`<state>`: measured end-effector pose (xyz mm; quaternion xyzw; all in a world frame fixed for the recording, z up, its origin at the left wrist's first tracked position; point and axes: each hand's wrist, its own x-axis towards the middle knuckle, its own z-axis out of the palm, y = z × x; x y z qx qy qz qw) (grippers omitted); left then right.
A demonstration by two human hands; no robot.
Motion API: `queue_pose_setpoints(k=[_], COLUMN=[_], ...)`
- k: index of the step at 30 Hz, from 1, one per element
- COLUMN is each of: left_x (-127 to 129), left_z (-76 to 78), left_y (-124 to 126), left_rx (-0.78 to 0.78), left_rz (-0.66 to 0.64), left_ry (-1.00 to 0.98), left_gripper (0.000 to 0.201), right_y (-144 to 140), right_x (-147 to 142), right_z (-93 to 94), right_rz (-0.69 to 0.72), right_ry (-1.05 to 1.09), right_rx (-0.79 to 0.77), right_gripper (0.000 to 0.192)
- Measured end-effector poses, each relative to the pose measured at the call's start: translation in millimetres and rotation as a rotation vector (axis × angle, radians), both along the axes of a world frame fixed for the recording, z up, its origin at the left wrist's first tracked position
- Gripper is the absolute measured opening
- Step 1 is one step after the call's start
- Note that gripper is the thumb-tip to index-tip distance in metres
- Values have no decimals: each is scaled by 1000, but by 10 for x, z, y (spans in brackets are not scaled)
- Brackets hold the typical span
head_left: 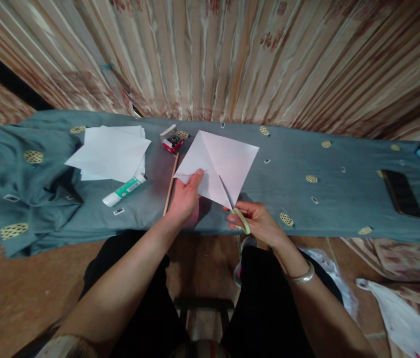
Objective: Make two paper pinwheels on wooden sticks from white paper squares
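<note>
Above the right hand (258, 221), scissors (232, 204) blades angled up-left into paper (220, 164).

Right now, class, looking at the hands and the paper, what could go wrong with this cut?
1. The left hand grips the white sheet close to the scissors held by the right hand; a slip might nick a finger.
2. The sheet is lifted, so the cut may wander off the crease.

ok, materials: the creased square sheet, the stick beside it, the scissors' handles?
Sheet: looks like thin white matte paper; it holds sharp diagonal creases and lifts where the left hand pinches it.
Stick: probably bare wood or bamboo; pale tan, matte, thin and straight.
Scissors in the right hand: handles look like yellow-green plastic, blades grey metal.
</note>
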<state>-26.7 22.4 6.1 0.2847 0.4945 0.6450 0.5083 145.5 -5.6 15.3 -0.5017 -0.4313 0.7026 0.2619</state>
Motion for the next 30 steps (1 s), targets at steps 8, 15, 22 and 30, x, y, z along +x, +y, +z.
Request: queue_pose_setpoints(k=[8,15,22,30], left_x=[15,54,45,26], left_z=[3,64,30,-75], left_y=[-8,-4,-5,-6], left_rx=[27,-4,-15,79], left_rz=[-21,0,4,-46], left_ry=[-1,-42,-31,-7], left_gripper=[28,31,29,32], right_y=[14,14,8,14], right_x=[-20,-18,-11,-8], right_z=[14,11,-10,-20], right_rz=[-25,-50,-45,-35], right_ry=[14,12,13,-1], right_rx=[-9,-29,-11,26], right_gripper=[45,45,45,45])
